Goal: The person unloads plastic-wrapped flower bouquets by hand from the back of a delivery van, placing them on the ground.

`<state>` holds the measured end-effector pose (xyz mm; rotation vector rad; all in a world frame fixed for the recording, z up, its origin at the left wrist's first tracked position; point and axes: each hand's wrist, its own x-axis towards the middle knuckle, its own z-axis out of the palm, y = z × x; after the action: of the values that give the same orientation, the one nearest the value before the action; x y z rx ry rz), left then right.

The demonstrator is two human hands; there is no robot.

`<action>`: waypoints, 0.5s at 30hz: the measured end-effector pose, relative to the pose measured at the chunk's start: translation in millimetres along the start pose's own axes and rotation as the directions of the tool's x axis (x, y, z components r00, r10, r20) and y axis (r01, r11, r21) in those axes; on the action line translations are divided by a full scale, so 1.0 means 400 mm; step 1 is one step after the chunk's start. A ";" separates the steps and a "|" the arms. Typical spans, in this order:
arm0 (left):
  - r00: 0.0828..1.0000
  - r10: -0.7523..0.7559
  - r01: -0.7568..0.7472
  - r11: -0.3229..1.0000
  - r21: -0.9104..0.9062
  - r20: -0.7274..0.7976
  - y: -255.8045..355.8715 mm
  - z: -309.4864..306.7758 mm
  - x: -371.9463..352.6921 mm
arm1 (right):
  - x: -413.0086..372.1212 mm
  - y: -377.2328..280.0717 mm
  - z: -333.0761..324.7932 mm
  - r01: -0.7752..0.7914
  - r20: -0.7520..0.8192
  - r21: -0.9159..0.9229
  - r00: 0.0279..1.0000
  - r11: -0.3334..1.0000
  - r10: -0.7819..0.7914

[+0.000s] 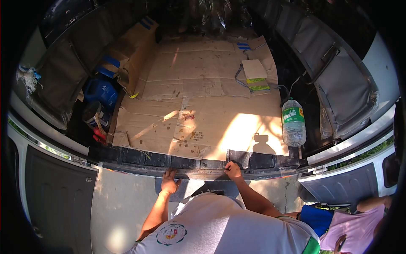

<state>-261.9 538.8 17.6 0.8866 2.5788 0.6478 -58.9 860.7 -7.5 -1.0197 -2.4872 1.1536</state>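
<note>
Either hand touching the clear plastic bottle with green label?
No, left hand and right hand are at the dark bed's edge, apart from the bottle.

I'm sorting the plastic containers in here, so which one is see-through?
The bottle with the green label, beside the cardboard's right edge; the jug on the left is blue.

a clear bottle with green label is near the grey right seat. on the left side, a blue jug is beside a container. a person in pink top is outside.
</note>
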 end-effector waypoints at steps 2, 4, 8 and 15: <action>1.000 -0.014 0.014 1.000 -0.006 0.012 0.006 -0.004 0.000 | 0.000 0.006 0.002 0.002 0.013 0.002 1.000 1.000 -0.002; 0.999 -0.007 0.006 1.000 0.013 0.039 -0.001 -0.001 0.010 | 0.013 0.014 -0.005 0.026 0.035 0.021 0.999 0.999 -0.027; 0.996 0.086 -0.086 0.996 -0.002 0.033 -0.035 0.024 0.030 | 0.050 0.020 -0.060 -0.213 0.172 0.310 0.971 0.926 0.166; 0.954 -0.242 0.121 0.848 -0.515 -0.174 0.074 -0.316 0.087 | 0.209 -0.006 -0.245 -0.003 -0.125 0.352 0.991 0.936 0.050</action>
<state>-329.9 542.9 133.4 0.4032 2.4496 1.3513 -77.2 973.1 52.4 -0.9917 -2.0704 1.4231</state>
